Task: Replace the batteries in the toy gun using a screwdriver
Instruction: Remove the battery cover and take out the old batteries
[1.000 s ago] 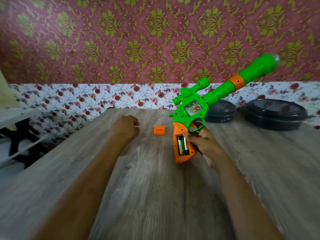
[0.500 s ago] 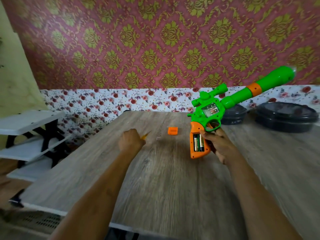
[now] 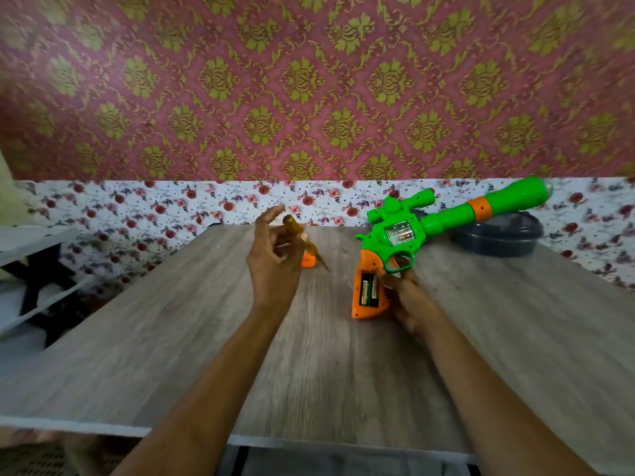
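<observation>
Wooden table (image 3: 171,338), orange cover (image 3: 308,261), dark container (image 3: 498,242)

The toy gun (image 3: 398,231) is coloured bright green, with its grip (image 3: 364,309) and a barrel band (image 3: 480,207) in orange. The screwdriver (image 3: 292,225) is tinted amber-yellow, and the small cover (image 3: 308,262) is orange. The table (image 3: 171,321) is patterned in grey wood grain. The wall (image 3: 309,80) is papered dusky pink with olive-gold damask. The strip (image 3: 171,204) below is white, strewn with red roses.
</observation>
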